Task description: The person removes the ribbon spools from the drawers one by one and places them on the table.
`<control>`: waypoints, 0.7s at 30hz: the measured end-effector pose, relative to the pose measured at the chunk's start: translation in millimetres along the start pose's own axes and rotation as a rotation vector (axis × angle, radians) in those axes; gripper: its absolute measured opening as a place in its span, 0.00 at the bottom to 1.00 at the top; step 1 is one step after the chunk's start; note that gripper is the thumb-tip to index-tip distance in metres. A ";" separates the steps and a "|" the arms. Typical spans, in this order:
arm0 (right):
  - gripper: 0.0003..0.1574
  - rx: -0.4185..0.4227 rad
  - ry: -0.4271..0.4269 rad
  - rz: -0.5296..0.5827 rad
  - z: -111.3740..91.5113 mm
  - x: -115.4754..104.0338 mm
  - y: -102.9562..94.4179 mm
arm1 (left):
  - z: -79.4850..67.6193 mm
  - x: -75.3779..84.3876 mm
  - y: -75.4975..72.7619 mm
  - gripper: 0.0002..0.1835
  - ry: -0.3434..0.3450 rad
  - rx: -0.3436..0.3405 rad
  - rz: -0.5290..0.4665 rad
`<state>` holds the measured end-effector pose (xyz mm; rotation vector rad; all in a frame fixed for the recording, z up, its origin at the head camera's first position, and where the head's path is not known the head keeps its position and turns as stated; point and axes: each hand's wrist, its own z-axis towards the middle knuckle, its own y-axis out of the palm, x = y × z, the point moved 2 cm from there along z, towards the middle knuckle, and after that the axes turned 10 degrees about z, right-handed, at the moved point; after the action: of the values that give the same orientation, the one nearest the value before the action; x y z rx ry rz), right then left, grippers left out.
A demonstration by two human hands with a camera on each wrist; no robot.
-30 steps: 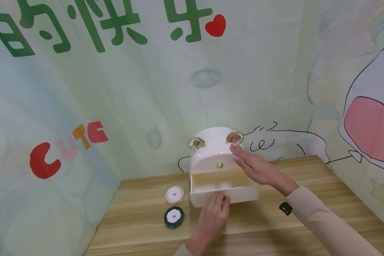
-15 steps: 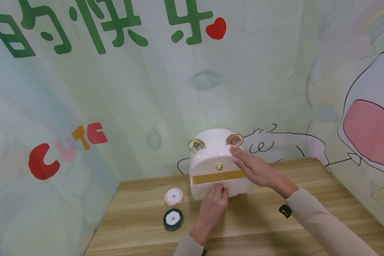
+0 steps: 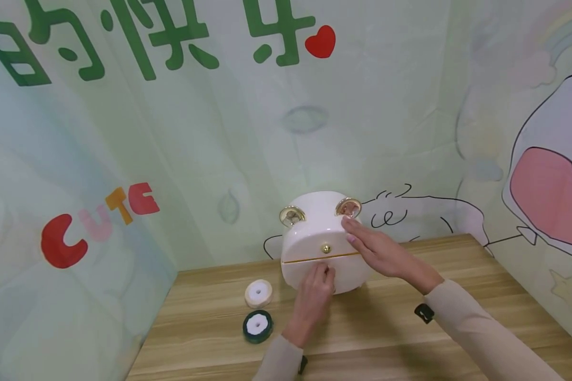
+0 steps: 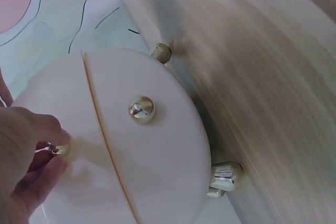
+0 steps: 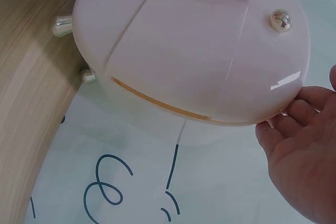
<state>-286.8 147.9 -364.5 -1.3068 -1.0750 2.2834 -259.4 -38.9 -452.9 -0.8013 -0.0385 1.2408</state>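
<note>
A rounded white drawer box (image 3: pixel 321 225) with gold knobs, gold feet and two round gold ears stands on the table. My left hand (image 3: pixel 313 291) is at its front. In the left wrist view its thumb and fingers pinch the gold knob (image 4: pixel 62 148) of the middle drawer (image 5: pixel 173 45). That drawer sits almost flush, with a thin gold line along its upper edge. My right hand (image 3: pixel 378 247) rests on the box's upper right side, fingers extended. Above and below are the upper knob (image 3: pixel 326 248) and the lower knob (image 4: pixel 142 109).
Left of the box lie a cream ribbon spool (image 3: pixel 258 293) and a dark green ribbon spool (image 3: pixel 258 326). They rest on the wood-grain table (image 3: pixel 195 312). A printed backdrop (image 3: pixel 219 148) rises close behind the box and along both sides.
The middle drawer has slid from well out to nearly flush as my left hand moved inward with its knob. My right hand has stayed against the box; the spools have not moved.
</note>
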 end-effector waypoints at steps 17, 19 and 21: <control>0.35 0.004 -0.007 -0.007 0.2 0.8 0.4 | 4.4 -4.3 7.5 0.07 -0.012 -0.023 -0.012; 0.35 0.004 -0.009 -0.008 0.2 0.6 0.4 | 4.6 -4.6 7.2 0.07 -0.008 -0.017 -0.015; 0.35 0.005 -0.010 -0.007 0.1 0.7 0.2 | 4.6 -5.1 7.1 0.06 -0.004 -0.010 -0.020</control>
<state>-287.2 148.2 -365.0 -1.2895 -1.0745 2.2885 -269.2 -40.1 -451.5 -0.8053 -0.0557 1.2244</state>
